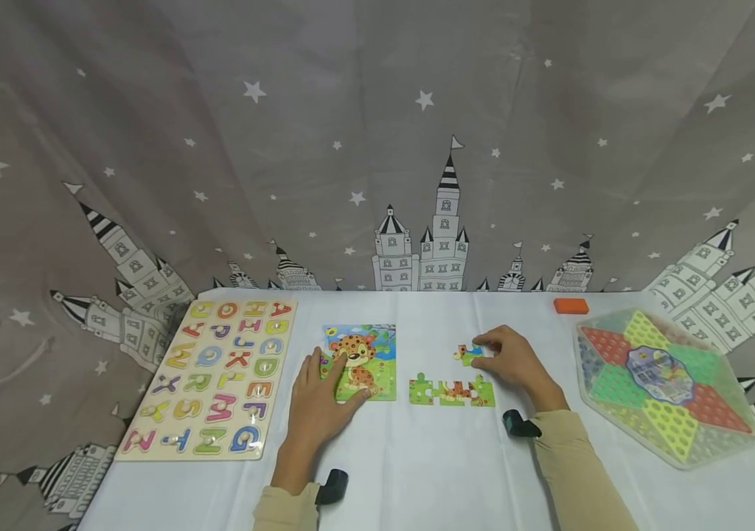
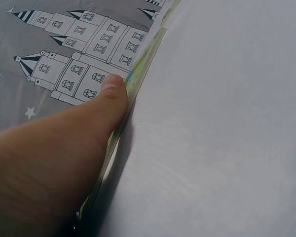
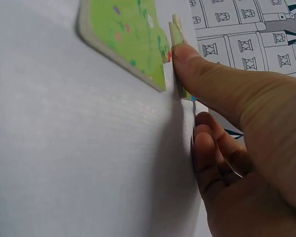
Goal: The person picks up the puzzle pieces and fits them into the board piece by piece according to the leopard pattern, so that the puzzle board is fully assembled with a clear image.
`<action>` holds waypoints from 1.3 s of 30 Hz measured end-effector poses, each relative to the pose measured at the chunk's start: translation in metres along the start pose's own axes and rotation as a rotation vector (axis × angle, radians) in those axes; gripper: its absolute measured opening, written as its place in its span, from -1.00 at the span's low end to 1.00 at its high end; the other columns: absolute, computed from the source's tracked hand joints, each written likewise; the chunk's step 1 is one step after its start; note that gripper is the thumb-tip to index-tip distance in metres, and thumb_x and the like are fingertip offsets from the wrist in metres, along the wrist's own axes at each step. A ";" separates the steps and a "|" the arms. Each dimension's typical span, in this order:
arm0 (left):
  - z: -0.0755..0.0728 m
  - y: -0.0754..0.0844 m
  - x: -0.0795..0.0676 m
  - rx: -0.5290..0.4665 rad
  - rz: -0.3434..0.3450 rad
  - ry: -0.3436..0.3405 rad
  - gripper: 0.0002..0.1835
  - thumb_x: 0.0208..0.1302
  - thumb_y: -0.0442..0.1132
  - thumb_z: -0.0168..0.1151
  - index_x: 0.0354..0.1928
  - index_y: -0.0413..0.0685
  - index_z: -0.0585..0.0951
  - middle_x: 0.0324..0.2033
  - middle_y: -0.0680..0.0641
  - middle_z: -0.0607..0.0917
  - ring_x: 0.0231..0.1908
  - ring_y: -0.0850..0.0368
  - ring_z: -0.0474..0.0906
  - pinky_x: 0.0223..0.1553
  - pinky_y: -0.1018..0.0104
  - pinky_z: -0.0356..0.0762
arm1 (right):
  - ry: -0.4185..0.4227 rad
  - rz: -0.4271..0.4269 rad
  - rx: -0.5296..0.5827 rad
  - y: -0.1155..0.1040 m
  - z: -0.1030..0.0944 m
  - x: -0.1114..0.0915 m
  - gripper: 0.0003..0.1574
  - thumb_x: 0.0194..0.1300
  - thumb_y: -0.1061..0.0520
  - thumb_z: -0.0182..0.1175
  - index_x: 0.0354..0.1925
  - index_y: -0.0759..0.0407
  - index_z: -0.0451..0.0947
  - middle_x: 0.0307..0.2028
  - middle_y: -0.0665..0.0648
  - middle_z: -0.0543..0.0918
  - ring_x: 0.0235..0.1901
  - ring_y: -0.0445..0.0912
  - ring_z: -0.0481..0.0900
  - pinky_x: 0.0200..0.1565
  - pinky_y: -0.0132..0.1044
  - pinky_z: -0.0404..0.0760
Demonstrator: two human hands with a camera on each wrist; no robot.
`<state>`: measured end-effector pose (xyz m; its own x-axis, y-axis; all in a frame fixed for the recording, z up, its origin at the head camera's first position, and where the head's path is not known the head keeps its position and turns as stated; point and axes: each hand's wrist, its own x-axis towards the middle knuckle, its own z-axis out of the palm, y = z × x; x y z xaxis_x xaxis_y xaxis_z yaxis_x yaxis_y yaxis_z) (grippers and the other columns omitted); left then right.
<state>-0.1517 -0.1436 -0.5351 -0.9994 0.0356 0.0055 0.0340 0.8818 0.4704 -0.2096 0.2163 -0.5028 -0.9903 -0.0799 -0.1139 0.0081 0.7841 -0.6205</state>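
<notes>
A leopard picture board [image 1: 377, 352] lies on the table in the middle of the head view. My left hand [image 1: 319, 402] rests over its left side with fingers spread and fairly straight; the thumb lies along the near edge. In the left wrist view the left thumb [image 2: 106, 101] touches the board's edge [image 2: 147, 61]. My right hand [image 1: 513, 363] pinches a small jigsaw piece [image 1: 467, 355] between thumb and fingers. Just below that piece, a row of joined jigsaw pieces [image 1: 452, 392] lies on the table. The right wrist view shows the held piece [image 3: 176, 69] close beside the joined pieces [image 3: 123, 39].
An alphabet peg board [image 1: 208, 376] lies at the left. To the right lies a hexagonal Chinese checkers board [image 1: 666, 383] under a clear cover. A red-orange block [image 1: 571, 306] sits near the table's back edge, before a grey castle-print curtain [image 1: 324, 169].
</notes>
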 end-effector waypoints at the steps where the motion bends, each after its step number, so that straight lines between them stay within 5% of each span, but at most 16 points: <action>1: 0.000 0.000 0.000 0.001 0.002 0.002 -0.08 0.21 0.36 0.28 0.54 0.13 0.32 0.61 -0.33 -0.03 0.59 -0.39 -0.12 0.54 -0.38 -0.02 | 0.002 0.010 0.000 0.000 0.001 0.000 -0.44 0.18 0.04 0.51 0.12 0.19 0.68 -0.01 0.21 0.60 -0.07 0.04 0.49 -0.03 -0.12 0.52; 11: -0.001 0.003 -0.001 0.021 0.020 0.013 -0.04 0.18 0.41 0.27 0.54 0.12 0.33 0.60 -0.33 0.01 0.58 -0.39 -0.08 0.53 -0.38 0.02 | -0.016 0.053 0.189 -0.019 0.005 0.003 -0.73 0.36 0.01 0.35 -0.08 0.15 0.66 -0.21 0.13 0.70 -0.33 -0.13 0.63 -0.24 -0.31 0.52; 24: -0.001 0.002 -0.004 0.023 0.035 0.038 -0.05 0.16 0.40 0.29 0.51 0.10 0.36 0.58 -0.35 0.07 0.56 -0.41 -0.01 0.50 -0.39 0.08 | -0.079 0.035 0.338 -0.112 0.063 0.020 -0.72 0.30 0.01 0.42 -0.08 0.10 0.76 -0.31 0.05 0.79 -0.46 -0.12 0.73 -0.33 -0.36 0.59; 33: -0.003 0.002 -0.003 0.027 0.014 0.003 -0.04 0.19 0.43 0.24 0.55 0.14 0.31 0.61 -0.31 -0.01 0.59 -0.37 -0.09 0.54 -0.35 0.02 | -0.081 0.034 0.237 -0.133 0.091 0.028 -0.78 0.23 0.05 0.46 -0.19 0.13 0.80 -0.46 0.02 0.76 -0.57 -0.22 0.63 -0.44 -0.41 0.56; 39: -0.003 0.001 -0.003 0.026 0.013 -0.002 -0.03 0.19 0.44 0.24 0.55 0.15 0.30 0.61 -0.31 -0.04 0.59 -0.37 -0.11 0.54 -0.36 0.00 | -0.047 0.033 0.084 -0.145 0.092 0.030 -0.83 0.21 0.05 0.48 -0.26 0.11 0.81 -0.29 0.08 0.77 -0.31 -0.09 0.63 -0.22 -0.23 0.67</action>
<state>-0.1491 -0.1439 -0.5316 -0.9988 0.0484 0.0098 0.0477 0.8934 0.4468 -0.2277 0.0436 -0.4870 -0.9818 -0.0850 -0.1700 0.0540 0.7326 -0.6785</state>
